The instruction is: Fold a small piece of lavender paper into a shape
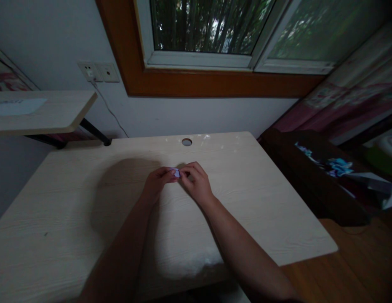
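A small pale purple folded piece of paper is pinched between both hands above the middle of a light wooden desk. My left hand grips its left side with closed fingertips. My right hand pinches its right side, fingers curled over it. Most of the paper is hidden by the fingers.
A round cable hole sits at the desk's far edge by the wall. A second table stands at the left, with wall sockets and a cord behind it. A dark cluttered piece of furniture stands right of the desk, under a window.
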`<action>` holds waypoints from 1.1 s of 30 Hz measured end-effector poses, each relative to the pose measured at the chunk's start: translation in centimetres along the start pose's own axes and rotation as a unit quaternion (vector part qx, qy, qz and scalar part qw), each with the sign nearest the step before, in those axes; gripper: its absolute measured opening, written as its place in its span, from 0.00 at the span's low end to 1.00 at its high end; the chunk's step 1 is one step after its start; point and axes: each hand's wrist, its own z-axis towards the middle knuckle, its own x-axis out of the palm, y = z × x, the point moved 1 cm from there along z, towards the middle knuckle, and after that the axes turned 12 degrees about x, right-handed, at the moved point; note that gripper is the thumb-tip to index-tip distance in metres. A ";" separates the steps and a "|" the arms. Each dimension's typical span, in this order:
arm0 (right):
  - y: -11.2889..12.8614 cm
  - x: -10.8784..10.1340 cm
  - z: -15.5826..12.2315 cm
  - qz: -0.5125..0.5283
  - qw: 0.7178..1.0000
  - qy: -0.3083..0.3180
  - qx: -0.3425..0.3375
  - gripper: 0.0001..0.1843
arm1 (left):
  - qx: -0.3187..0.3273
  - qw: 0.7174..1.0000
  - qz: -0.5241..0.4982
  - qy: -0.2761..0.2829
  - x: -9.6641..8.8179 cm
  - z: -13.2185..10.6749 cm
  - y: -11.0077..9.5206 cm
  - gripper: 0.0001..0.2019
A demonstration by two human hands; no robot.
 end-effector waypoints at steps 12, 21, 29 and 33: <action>0.2 0.2 0.1 0.050 0.998 -0.014 0.024 0.03 | -0.008 1.000 0.013 0.006 0.1 -0.2 -0.7 0.14; -0.3 0.4 0.4 0.116 0.989 -0.007 0.095 0.05 | 0.005 1.000 0.015 0.024 0.1 -0.3 -0.7 0.14; -0.8 0.6 0.3 0.136 0.982 0.025 0.126 0.06 | 0.014 0.999 0.026 0.028 0.2 -0.5 -1.0 0.13; -0.9 0.6 0.4 0.143 0.980 0.028 0.137 0.06 | 0.016 0.999 0.014 0.026 0.1 -0.4 -0.9 0.13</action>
